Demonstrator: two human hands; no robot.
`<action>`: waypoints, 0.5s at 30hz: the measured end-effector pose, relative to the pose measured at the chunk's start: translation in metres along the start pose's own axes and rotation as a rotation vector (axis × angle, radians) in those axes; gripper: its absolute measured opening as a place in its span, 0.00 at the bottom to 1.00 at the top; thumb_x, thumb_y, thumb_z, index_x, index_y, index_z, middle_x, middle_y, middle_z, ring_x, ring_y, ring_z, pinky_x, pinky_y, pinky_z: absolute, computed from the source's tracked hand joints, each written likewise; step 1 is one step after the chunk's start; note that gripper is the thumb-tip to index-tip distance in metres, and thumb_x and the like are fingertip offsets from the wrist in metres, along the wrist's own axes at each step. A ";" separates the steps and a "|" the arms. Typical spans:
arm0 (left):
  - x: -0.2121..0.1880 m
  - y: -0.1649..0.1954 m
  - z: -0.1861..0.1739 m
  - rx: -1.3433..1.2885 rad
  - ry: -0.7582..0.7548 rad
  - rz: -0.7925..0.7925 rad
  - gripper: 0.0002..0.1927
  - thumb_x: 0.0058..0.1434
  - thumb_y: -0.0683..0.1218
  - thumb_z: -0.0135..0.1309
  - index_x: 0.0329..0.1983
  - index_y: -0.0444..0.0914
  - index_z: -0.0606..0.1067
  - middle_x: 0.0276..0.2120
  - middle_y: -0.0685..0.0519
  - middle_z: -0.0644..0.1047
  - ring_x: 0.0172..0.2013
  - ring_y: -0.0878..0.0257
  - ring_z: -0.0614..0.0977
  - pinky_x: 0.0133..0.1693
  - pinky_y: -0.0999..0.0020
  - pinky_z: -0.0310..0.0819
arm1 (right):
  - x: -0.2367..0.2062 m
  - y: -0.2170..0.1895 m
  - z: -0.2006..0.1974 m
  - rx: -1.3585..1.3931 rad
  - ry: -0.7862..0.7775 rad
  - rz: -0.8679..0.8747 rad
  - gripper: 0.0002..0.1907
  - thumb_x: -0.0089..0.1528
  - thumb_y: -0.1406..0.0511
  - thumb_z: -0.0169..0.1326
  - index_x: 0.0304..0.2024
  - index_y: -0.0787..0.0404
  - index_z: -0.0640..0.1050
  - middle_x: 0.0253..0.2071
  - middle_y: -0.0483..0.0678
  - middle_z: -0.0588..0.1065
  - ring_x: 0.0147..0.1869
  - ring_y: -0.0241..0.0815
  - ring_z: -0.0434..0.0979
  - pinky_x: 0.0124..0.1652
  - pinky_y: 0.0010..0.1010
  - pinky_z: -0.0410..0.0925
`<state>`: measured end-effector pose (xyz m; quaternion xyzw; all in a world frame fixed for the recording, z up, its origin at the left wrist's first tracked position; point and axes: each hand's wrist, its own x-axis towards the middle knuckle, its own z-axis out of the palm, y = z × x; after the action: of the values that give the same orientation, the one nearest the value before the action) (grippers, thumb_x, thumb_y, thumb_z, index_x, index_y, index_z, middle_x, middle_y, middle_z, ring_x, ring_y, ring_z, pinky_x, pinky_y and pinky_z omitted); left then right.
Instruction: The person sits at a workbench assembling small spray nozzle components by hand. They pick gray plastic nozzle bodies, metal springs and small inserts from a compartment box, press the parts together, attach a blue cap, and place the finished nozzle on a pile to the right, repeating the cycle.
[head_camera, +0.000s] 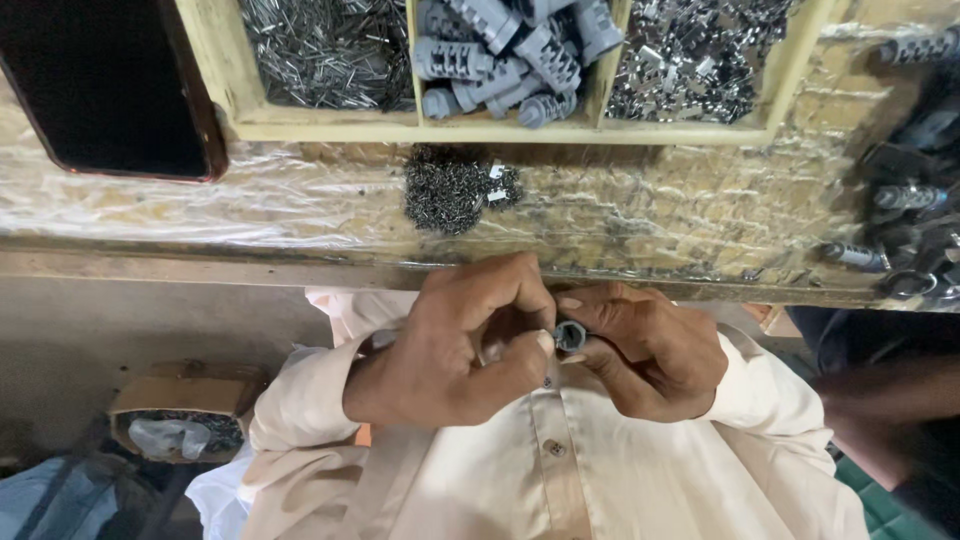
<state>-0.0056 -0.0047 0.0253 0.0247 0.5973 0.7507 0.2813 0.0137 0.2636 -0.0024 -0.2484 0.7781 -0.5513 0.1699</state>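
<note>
1. Spanning the whole width of the view: a worn workbench (250, 215) under crinkled clear plastic sheeting, its wooden front edge running just above the hands.
2. Seated close against that edge: a cream buttoned shirt (560, 470), sleeves reaching to both wrists.
3. Standing at the back of the bench: a pale wooden tray (330, 127) split into three compartments, with thin metal pins (320, 50) on the left, grey ribbed plastic pieces (505, 60) in the middle and small shiny metal clips (690, 55) on the right.
4. Lying at the top left corner of the bench: a dark phone (110, 85) with a reddish rim, screen black.
5. Sitting low on the left, under the bench: an open cardboard box (180, 415) holding a crumpled bag.
6. Meeting just below the bench edge, in front of the chest: the left hand (460, 345), fingers curled in tight, thumb and fingertip pressed onto the small part.
7. Touching it from the other side: the right hand (650, 350), fingers bent, pinching the same part.
8. Heaped loose on the plastic sheet, just before the tray: a dark pile of tiny metal bits (450, 195) (too small to tell apart).
9. Held between both hands' fingertips: a small grey round part (570, 335), its open end facing the camera (only that end shows).
</note>
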 end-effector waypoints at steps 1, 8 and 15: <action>-0.002 0.003 -0.002 0.053 -0.014 -0.012 0.05 0.59 0.39 0.53 0.36 0.33 0.69 0.28 0.54 0.71 0.26 0.71 0.72 0.27 0.72 0.66 | -0.001 0.000 0.000 0.000 -0.019 -0.008 0.19 0.60 0.75 0.63 0.52 0.69 0.73 0.49 0.63 0.78 0.42 0.48 0.85 0.37 0.28 0.76; -0.010 0.000 -0.008 -0.026 -0.073 -0.131 0.05 0.57 0.39 0.54 0.31 0.34 0.69 0.20 0.55 0.67 0.23 0.71 0.66 0.25 0.70 0.61 | 0.022 -0.008 0.000 -0.070 -0.264 -0.085 0.26 0.53 0.75 0.63 0.55 0.72 0.74 0.47 0.61 0.79 0.39 0.47 0.82 0.34 0.32 0.73; -0.024 -0.015 -0.002 -0.095 0.058 -0.173 0.05 0.57 0.38 0.54 0.31 0.35 0.69 0.20 0.55 0.71 0.23 0.72 0.69 0.25 0.70 0.64 | 0.019 0.002 -0.009 -0.213 -0.276 -0.354 0.27 0.54 0.78 0.61 0.56 0.76 0.72 0.46 0.64 0.76 0.41 0.51 0.82 0.36 0.36 0.75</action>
<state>0.0194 -0.0152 0.0183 -0.0620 0.5688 0.7515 0.3283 -0.0068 0.2599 -0.0012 -0.4704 0.7456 -0.4483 0.1480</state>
